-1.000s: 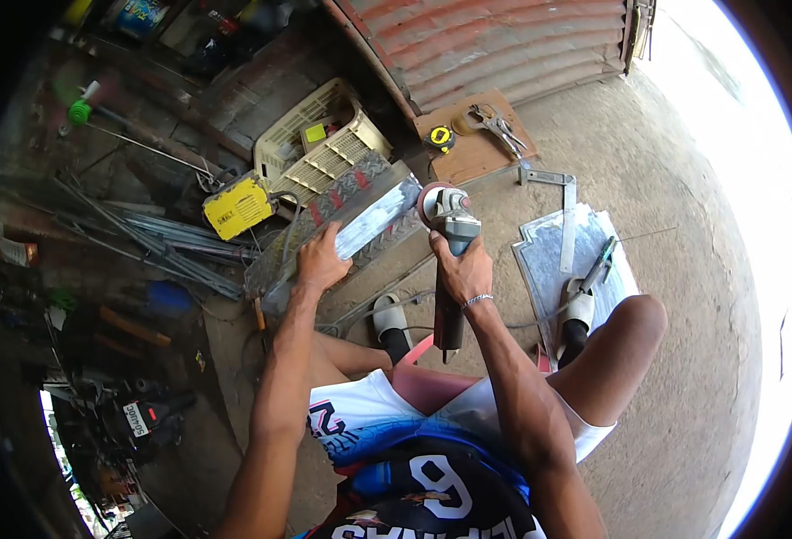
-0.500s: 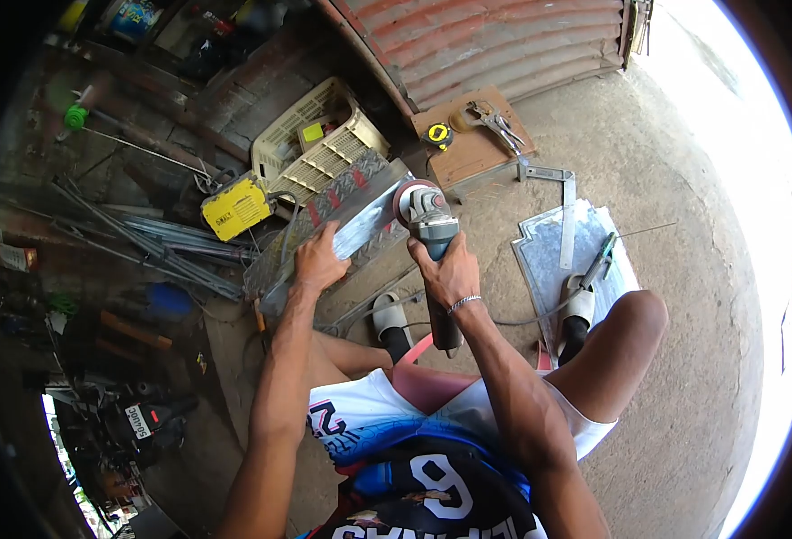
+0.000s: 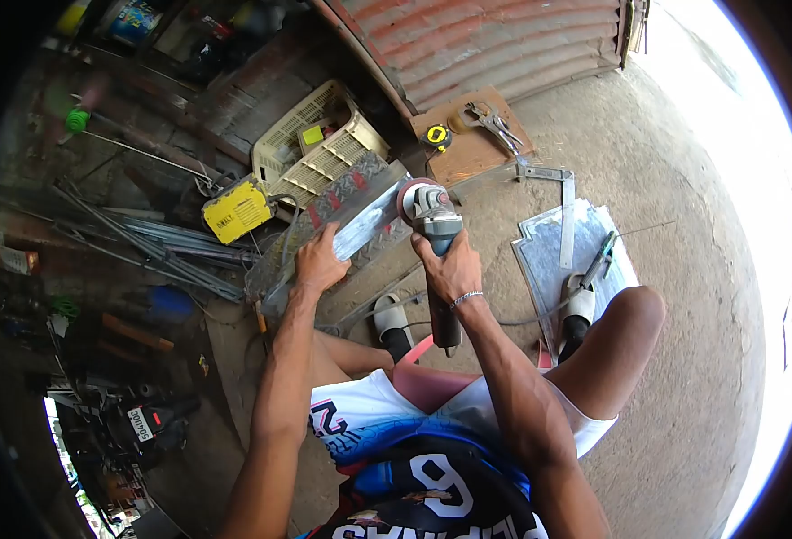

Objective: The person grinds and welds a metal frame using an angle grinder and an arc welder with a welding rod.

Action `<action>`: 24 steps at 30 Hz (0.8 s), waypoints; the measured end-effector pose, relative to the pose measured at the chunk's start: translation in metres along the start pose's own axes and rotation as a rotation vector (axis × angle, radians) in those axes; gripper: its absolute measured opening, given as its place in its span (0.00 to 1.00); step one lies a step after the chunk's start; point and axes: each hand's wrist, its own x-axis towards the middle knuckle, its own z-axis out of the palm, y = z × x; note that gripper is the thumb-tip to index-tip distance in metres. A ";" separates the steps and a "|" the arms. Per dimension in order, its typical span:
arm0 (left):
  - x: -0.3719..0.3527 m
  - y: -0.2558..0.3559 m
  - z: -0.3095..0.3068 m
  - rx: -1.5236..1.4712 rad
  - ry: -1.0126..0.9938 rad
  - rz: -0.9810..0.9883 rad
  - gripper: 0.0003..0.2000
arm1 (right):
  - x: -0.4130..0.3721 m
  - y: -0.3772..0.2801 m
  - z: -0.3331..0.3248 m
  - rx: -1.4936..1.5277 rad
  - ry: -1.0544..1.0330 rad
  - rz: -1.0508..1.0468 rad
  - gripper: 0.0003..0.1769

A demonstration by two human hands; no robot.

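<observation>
My right hand is wrapped around the body of an angle grinder. The grinder's round disc meets the far end of a shiny metal bar, though exact contact is hard to make out. My left hand grips the near end of that bar, fingers curled over its edge. Beneath the bar is a long, worn support with red marks along its far side. From the grinder's tail a cord runs off to the right, low over the floor.
A cream plastic crate and a yellow box stand beyond my left hand. A wooden board carries a tape measure and locking pliers. Rightward lie a metal square, sheet metal and an electrode holder.
The grinder and my right hand have shifted very slightly to the right. My left hand and the metal bar stay in place.
</observation>
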 end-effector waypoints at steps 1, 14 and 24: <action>0.001 0.000 -0.001 0.000 -0.017 -0.015 0.34 | 0.001 0.002 0.001 0.016 0.004 -0.004 0.44; -0.001 0.000 0.002 0.022 -0.004 -0.005 0.34 | 0.020 0.007 -0.010 0.115 0.069 0.081 0.47; -0.001 0.000 0.005 0.011 -0.005 -0.007 0.35 | 0.020 0.012 -0.014 0.122 0.068 0.164 0.47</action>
